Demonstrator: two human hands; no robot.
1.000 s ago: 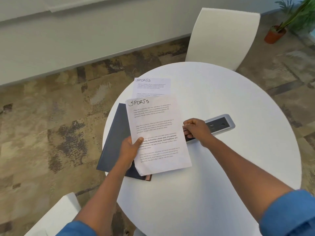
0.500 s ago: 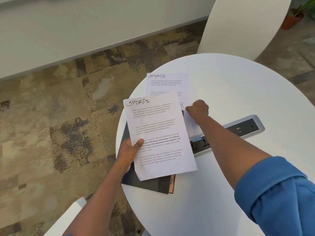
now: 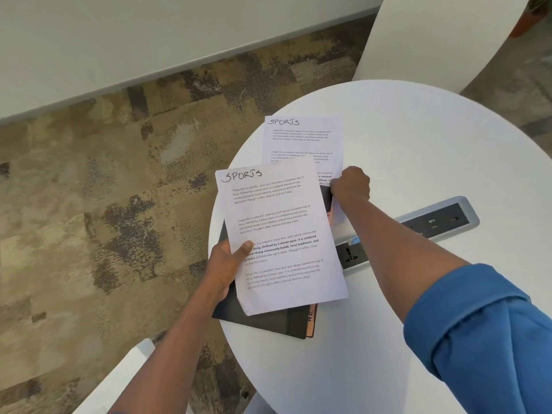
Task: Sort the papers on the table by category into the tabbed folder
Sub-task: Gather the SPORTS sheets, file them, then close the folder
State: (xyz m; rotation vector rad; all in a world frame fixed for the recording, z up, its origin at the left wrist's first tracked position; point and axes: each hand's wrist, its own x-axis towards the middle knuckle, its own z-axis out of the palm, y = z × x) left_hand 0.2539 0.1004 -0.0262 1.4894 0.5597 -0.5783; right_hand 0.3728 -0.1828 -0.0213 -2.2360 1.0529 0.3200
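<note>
Round white bench (image 3: 418, 174) carries the tabbed folder (image 3: 265, 319). Left grip (image 3: 225, 264) pinches one limp, light Sports sheet (image 3: 280, 234) at its edge; right grip (image 3: 351, 186) curls onto the second sheet (image 3: 301, 141), best lifted by a corner.

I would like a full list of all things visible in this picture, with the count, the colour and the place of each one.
SPORTS sheet held: 1, white, above the folder, in the left hand.
SPORTS sheet on table: 1, white, farther back, its near edge under the right hand.
Tabbed folder: 1, dark with a pink tab marked H.R., at the table's left edge, under the held sheet.
Table: 1, white, round.
Socket panel: 1, grey and black, set in the table.
Chairs: 2, white, one behind the table, one at bottom left.
Plant pot: 1, orange, top right, on the patterned carpet.
Left hand: grips the held sheet.
Right hand: curled at the table sheet's edge.
</note>
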